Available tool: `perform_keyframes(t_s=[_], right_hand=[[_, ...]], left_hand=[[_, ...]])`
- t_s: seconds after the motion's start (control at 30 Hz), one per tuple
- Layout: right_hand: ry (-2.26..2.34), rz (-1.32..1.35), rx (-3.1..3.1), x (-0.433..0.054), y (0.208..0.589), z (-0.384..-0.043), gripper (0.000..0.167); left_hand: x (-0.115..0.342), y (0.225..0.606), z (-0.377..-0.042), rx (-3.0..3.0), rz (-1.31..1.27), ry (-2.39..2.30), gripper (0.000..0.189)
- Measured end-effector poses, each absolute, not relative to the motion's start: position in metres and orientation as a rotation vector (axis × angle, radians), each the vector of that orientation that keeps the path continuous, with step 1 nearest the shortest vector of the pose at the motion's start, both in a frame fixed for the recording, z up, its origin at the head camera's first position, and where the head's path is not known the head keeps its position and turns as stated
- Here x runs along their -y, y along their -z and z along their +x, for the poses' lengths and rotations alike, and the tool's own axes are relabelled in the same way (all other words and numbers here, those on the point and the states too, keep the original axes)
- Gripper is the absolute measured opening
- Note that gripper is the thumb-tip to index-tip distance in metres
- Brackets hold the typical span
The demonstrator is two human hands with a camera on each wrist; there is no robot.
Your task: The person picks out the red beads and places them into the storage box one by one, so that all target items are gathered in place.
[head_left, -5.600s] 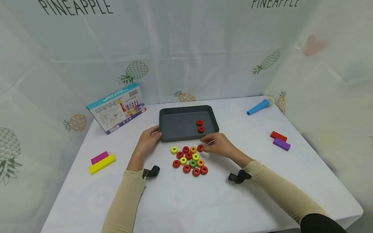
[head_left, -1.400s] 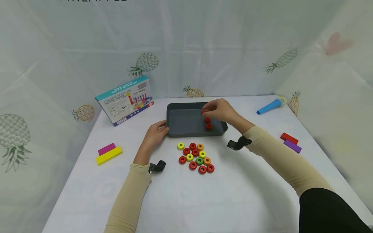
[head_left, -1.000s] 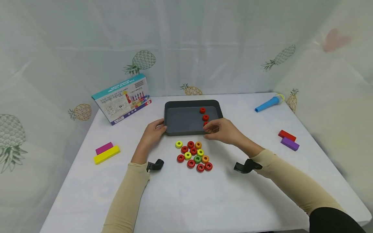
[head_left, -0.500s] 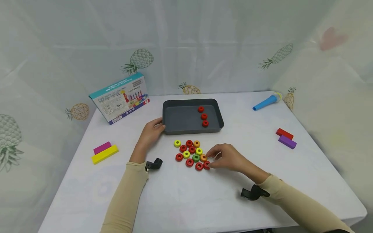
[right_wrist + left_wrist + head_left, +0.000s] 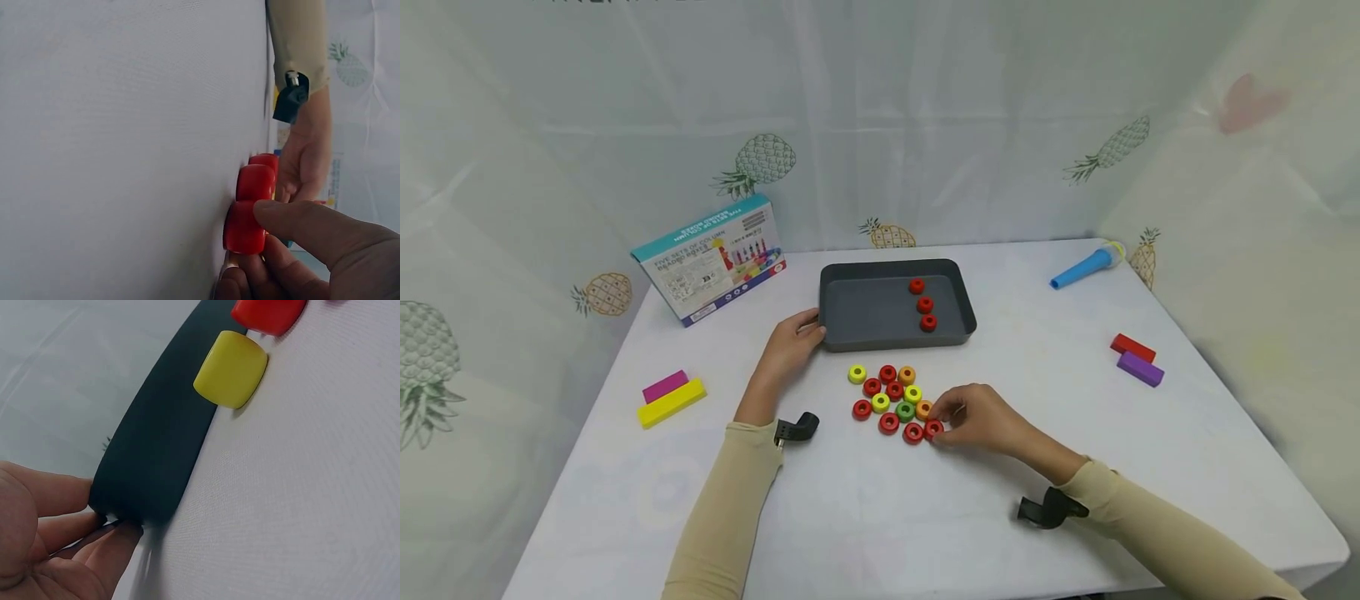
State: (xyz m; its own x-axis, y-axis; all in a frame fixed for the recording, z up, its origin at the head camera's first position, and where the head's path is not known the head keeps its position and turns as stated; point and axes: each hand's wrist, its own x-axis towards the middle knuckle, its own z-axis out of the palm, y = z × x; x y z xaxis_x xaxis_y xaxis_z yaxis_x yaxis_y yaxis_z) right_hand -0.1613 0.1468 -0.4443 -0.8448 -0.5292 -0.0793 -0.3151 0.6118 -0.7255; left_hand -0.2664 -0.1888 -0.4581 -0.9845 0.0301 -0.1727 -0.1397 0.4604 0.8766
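My left hand (image 5: 789, 345) grips the near left corner of a dark grey tray (image 5: 865, 321). In the left wrist view the thumb lies on the tray's wall (image 5: 150, 444), with fingers at its corner. Three red beads (image 5: 926, 305) lie in a slanting line in the tray's right half. In front of it a cluster of ring-shaped beads in red, yellow (image 5: 857, 374), orange (image 5: 907, 375) and green (image 5: 906, 411) rests on the table. At the cluster's right edge my right hand (image 5: 987, 418) pinches a red bead (image 5: 245, 228) between thumb and fingers; that bead still touches its red neighbour.
A printed toy box (image 5: 711, 260) leans at the back left. Pink (image 5: 665, 386) and yellow (image 5: 672, 403) blocks lie on the left. On the right are red (image 5: 1132, 347) and purple (image 5: 1141, 368) blocks, with a blue cone-shaped toy (image 5: 1082, 270) behind. White cloth (image 5: 850, 517) covers the table.
My right hand took a red bead from the cluster, left it in the tray as the third there, then came back and took hold of another red bead. The left hand stays at the tray.
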Motion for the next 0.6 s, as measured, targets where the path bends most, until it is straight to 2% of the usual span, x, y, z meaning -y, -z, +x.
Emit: perform_keyframes(t_s=[0.33, 0.6], right_hand=[[1.102, -0.739, -2.554, -0.151, 0.429, -0.166, 0.02], [1.114, -0.799, -2.585, -0.149, 0.412, -0.183, 0.019]], left_hand=[[0.187, 0.457, -0.265, -2.569, -0.075, -1.53, 0.053], [0.189, 0.461, -0.264, -2.574, -0.068, -1.526, 0.053]])
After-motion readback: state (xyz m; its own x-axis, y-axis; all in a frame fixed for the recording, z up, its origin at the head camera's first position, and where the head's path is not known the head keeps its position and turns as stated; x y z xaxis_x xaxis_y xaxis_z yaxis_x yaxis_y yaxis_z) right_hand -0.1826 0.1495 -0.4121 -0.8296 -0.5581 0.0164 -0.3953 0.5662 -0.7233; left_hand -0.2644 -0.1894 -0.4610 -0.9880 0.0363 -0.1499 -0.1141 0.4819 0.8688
